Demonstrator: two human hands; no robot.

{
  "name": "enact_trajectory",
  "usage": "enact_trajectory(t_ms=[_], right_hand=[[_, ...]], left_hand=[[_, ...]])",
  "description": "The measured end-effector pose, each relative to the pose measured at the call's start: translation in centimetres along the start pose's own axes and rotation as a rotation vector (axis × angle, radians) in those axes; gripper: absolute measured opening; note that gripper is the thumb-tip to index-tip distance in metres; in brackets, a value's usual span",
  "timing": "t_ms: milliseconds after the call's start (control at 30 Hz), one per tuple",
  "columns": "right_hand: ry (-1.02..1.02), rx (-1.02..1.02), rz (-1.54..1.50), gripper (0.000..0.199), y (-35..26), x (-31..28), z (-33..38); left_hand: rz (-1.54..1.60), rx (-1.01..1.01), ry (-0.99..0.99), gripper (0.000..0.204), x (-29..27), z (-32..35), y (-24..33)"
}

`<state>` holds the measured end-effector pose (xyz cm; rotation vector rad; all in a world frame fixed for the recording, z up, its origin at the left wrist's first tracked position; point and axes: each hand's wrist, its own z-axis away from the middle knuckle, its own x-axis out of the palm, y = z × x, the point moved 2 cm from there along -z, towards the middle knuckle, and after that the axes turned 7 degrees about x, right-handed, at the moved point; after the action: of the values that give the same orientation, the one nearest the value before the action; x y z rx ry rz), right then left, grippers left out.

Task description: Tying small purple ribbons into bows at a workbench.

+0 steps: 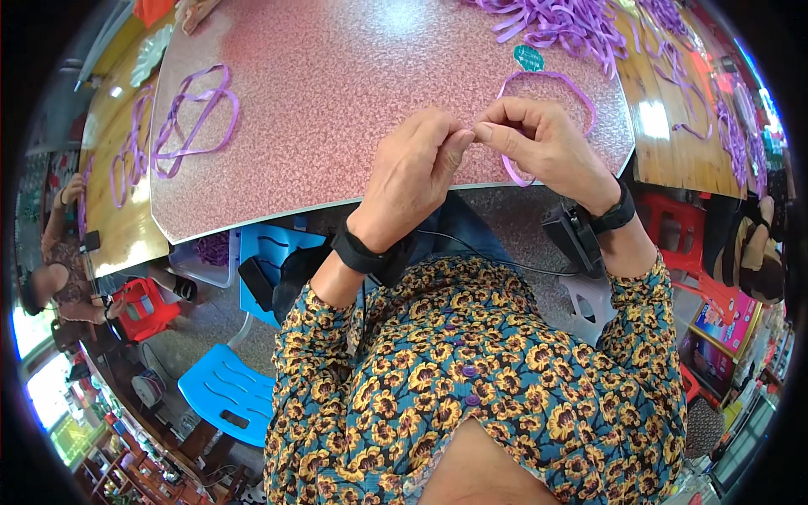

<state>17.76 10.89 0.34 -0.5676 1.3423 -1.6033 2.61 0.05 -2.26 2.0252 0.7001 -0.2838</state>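
My left hand (417, 160) and my right hand (547, 150) meet fingertip to fingertip above the near part of the pink speckled table (328, 126). Both are closed in a pinch, thumb against forefinger. A narrow purple ribbon (572, 82) loops out from beneath my right hand, and its lower bend reaches the table's near edge. What lies between my left fingertips is too small to make out. Just beyond the loop rests a small dark green tag (528, 57). Black straps circle both my wrists, and a dark box-shaped device hangs at the right one.
Another purple ribbon loop (231, 109) lies at the table's left. A heap of purple ribbons (555, 25) covers the far right. Blue stools (231, 391) and a red stool (147, 311) stand at the lower left. Other people sit at wooden tables on both sides.
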Motion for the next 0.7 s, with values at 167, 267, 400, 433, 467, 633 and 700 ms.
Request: enact_trajectory(t_ms=[167,267,400,433,467,633,700], right_hand=[[-0.058,-0.074,0.051,0.021,0.3,0.3,0.1],[-0.123,-0.058,0.062,0.021,0.4,0.6,0.4],[-0.205,-0.057,0.079,0.021,0.1,1.1,0.7],[-0.213,-0.08,0.069,0.022,-0.1,1.4,0.7],[-0.208,-0.087,0.053,0.022,-0.2,1.4,0.8],[-0.224,-0.096,0.101,0.019,-0.2,1.8,1.0],[-0.202,-0.12,0.064,0.017,0.1,2.0,1.0]], left_hand=[[-0.072,0.084,-0.175,0.012,-1.5,0.1,0.4],[-0.01,0.102,-0.3,0.011,-2.9,0.5,0.9],[0.133,-0.002,-0.421,0.014,-4.2,1.0,1.4],[0.16,-0.046,-0.448,0.014,-4.4,1.2,1.5],[0.188,-0.089,-0.475,0.015,-4.5,1.3,1.6],[0.257,-0.16,-0.479,0.015,-5.1,1.7,2.0],[0.267,-0.179,-0.494,0.015,-5.5,1.9,1.9]])
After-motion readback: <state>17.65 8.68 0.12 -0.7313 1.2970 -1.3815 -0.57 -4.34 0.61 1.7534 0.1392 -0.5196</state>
